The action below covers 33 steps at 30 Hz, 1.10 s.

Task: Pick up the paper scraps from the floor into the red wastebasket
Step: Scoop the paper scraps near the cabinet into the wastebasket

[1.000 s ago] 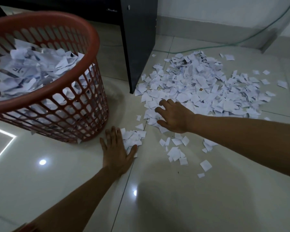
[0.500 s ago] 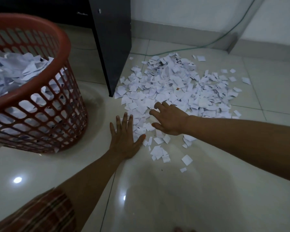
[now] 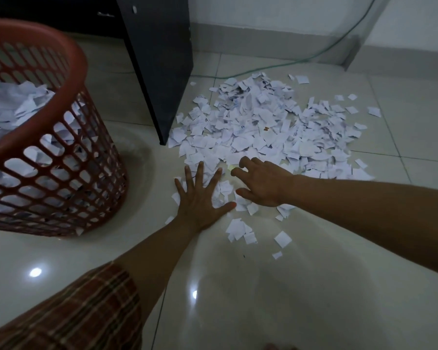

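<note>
The red wastebasket (image 3: 48,137), left of the flat, splayed left hand (image 3: 200,200), already holds many scraps; a big pile of paper scraps (image 3: 263,130) remains just beyond the loosely open, empty right hand (image 3: 266,183)

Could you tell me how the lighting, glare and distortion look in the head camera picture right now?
Head view: dim and bluish overall; small bright ceiling-light reflections glare off the glossy floor tiles; the wide-angle lens bends the red wastebasket and dark cabinet panel outward; the wastebasket looks slightly soft; the paper scraps and both hands stay fairly sharp.
</note>
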Available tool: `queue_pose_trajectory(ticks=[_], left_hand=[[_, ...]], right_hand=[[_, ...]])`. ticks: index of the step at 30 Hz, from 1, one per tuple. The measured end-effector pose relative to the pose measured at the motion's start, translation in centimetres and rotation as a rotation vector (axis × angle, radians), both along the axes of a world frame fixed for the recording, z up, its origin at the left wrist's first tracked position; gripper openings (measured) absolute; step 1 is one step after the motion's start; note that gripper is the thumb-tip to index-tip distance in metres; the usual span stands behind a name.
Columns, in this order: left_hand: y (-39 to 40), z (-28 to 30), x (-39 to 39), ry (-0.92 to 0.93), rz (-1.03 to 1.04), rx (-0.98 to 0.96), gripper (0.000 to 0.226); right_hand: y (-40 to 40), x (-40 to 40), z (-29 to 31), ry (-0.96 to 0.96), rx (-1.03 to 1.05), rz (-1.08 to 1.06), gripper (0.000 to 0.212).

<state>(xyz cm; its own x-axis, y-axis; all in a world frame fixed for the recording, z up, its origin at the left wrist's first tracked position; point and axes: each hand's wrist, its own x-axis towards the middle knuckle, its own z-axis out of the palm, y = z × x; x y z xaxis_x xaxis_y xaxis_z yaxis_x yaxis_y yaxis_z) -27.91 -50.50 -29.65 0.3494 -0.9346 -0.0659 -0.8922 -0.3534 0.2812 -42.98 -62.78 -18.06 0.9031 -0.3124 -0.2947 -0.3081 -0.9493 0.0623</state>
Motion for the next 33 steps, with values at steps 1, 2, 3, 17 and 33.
queue_pose_trajectory(ticks=[1,2,3,17,33], left_hand=[[-0.3,-0.1,-0.1,-0.012,-0.012,0.021,0.092],[-0.7,-0.2,-0.2,-0.029,-0.021,0.031,0.085],[-0.7,-0.2,0.1,-0.037,-0.015,0.016,0.079],[-1.3,1.1,0.3,0.051,-0.052,-0.178,0.032],[-0.6,3.6,0.5,0.218,-0.032,-0.213,0.023]], right_hand=[[-0.2,-0.3,-0.1,0.007,0.009,-0.014,0.055],[-0.5,-0.8,-0.2,0.017,0.017,-0.031,0.055],[-0.7,-0.9,-0.3,0.025,0.020,-0.040,0.055],[-0.6,-0.7,0.0,0.101,0.030,-0.066,0.055],[4.0,-4.6,-5.9,0.046,0.168,-0.128,0.101]])
